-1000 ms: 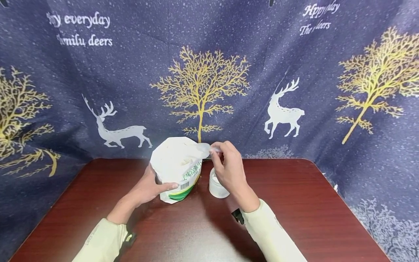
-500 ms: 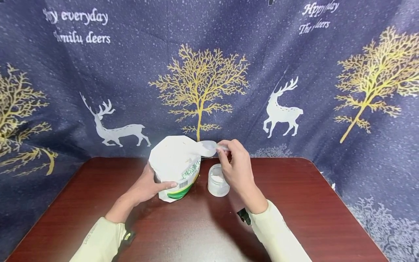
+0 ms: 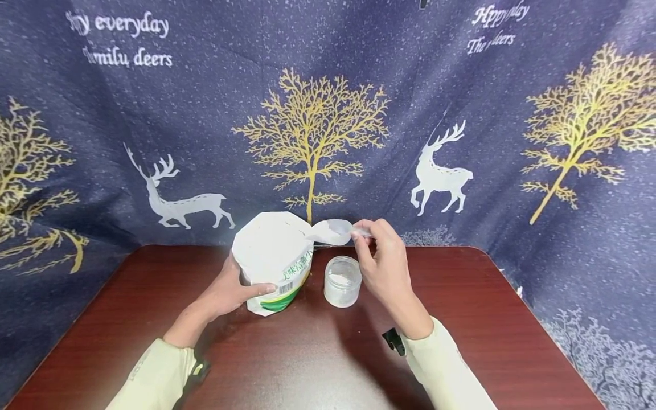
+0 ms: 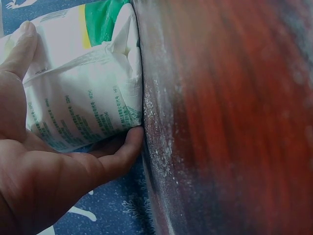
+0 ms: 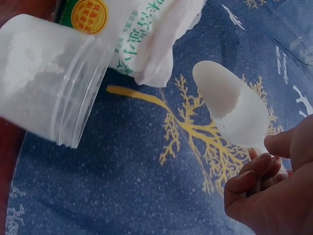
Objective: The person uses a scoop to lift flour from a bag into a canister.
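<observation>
A white bag of flour (image 3: 271, 250) with green print stands at the middle-left of the table. My left hand (image 3: 225, 291) grips its left side, thumb across the front; in the left wrist view, fingers reach round the bag's bottom edge. My right hand (image 3: 385, 256) pinches the handle of a translucent white scoop (image 3: 333, 232), which holds some white powder (image 5: 225, 93). The scoop is above the table, its tip by the bag's right upper edge. Below it stands an uncapped clear jar (image 3: 342, 287) with white powder inside.
The reddish-brown table (image 3: 287, 364) has rounded back corners. Behind it hangs a dark blue cloth (image 3: 328, 51) printed with golden trees and white deer. A dark strap piece (image 3: 393, 341) sits at the right wrist.
My right hand has drawn the scoop rightward out from the bag's mouth, so its bowl now shows over the jar. My left hand keeps its hold on the bag.
</observation>
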A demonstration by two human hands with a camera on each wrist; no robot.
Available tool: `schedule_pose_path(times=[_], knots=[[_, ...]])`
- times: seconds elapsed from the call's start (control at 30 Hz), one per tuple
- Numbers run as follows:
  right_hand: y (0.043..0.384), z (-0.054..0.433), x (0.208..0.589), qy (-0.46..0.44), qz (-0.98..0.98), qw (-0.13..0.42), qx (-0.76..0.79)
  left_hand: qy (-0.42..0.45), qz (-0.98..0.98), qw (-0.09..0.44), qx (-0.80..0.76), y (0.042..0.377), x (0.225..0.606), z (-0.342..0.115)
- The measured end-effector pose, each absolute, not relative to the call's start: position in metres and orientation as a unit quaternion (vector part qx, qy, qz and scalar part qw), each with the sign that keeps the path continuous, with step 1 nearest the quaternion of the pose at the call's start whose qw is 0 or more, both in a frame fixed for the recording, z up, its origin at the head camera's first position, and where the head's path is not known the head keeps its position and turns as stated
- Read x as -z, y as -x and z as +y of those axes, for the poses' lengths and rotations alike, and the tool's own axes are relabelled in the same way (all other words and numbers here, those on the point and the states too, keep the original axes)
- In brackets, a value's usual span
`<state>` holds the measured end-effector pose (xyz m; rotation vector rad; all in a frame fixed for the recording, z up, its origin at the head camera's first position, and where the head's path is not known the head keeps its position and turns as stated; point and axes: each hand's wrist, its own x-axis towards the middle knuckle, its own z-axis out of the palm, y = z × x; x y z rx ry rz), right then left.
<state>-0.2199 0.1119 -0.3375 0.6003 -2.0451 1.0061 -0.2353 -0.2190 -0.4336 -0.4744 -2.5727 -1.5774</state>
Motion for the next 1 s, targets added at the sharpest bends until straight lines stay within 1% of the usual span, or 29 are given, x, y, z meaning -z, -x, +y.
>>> schedule_pose_path(times=[0.57,1.0], knots=[[0.214,0.146,0.345,-0.229,-0.803,0.409,-0.368,0.15,-0.849,0.041,0.506,0.235,0.433,-0.22],[0.211,0.168,0.353,-0.223,-0.81,0.41,-0.354,0.143,-0.851,0.032,0.504,0.235,0.433,-0.22]])
